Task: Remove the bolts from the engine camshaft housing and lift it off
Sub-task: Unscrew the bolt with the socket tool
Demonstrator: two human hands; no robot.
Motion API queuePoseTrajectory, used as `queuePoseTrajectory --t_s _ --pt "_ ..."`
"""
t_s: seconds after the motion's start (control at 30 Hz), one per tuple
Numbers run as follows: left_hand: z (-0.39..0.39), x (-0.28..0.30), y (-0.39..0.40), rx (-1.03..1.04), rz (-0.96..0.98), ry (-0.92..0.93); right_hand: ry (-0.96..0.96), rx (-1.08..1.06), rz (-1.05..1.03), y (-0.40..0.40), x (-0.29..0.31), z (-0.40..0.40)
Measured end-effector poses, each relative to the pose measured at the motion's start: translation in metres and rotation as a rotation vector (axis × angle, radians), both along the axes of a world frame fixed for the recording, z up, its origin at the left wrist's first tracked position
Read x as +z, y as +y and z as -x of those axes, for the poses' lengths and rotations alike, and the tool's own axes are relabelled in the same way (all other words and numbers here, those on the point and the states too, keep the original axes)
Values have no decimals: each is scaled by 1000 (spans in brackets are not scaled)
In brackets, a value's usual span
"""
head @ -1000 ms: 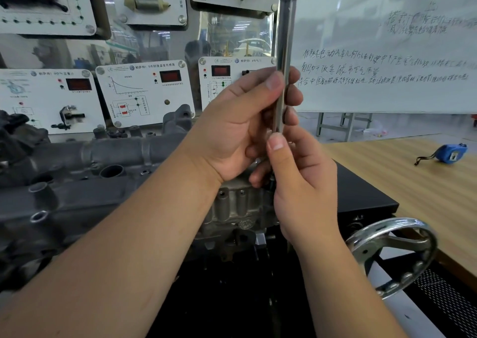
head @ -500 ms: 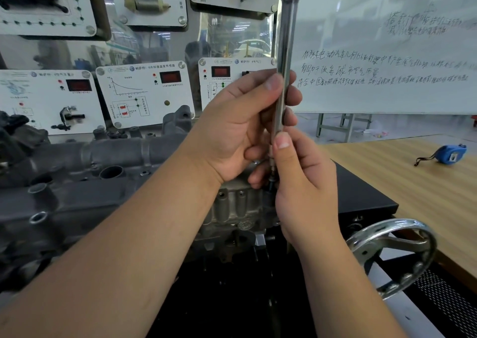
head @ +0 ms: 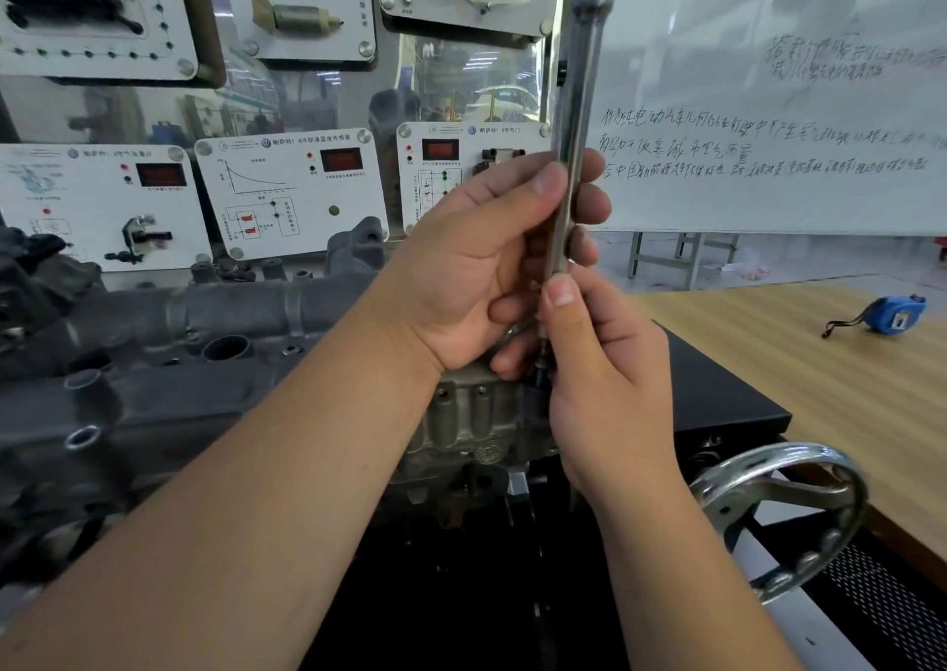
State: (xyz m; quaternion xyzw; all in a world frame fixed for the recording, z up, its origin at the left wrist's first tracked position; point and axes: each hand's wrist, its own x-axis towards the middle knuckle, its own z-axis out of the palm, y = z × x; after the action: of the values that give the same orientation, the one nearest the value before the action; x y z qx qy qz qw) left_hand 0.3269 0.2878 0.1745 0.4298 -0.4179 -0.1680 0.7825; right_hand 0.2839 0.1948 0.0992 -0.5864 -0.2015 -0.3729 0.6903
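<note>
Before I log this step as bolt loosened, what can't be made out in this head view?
- Tool tip and bolt head: hidden behind the right hand and left hand.
- Top of the long metal tool: cut off by the upper edge.
- Left part of the camshaft housing: blurred.
- Whiteboard writing: too faint to read.

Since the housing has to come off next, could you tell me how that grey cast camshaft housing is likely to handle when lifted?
The camshaft housing looks like a long thick metal casting, so probably rigid and heavy. Its dull, grimy surface may be slippery.
</note>
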Motion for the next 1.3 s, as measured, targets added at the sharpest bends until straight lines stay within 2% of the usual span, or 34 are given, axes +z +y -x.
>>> queuePoseTrajectory --t_s 0.33,0.5,0.67,0.9,1.1,1.3 --pt "-4 -2 -1 128 12 19 -15 -65 25 1 -2 0" --pt "-1 0 -1 -8 -15 53 -6 -8 35 -1 0 1" --pt "0 -1 -2 63 -17 32 14 28 -1 -1 0 1" --pt "-5 -3 -3 110 0 29 -13 -58 16 0 -3 -1" --pt "-7 -1 -1 -47 -12 41 -2 -4 24 0 4 -2" --pt "-10 -2 -5 69 -25 33 17 3 -24 4 5 -4"
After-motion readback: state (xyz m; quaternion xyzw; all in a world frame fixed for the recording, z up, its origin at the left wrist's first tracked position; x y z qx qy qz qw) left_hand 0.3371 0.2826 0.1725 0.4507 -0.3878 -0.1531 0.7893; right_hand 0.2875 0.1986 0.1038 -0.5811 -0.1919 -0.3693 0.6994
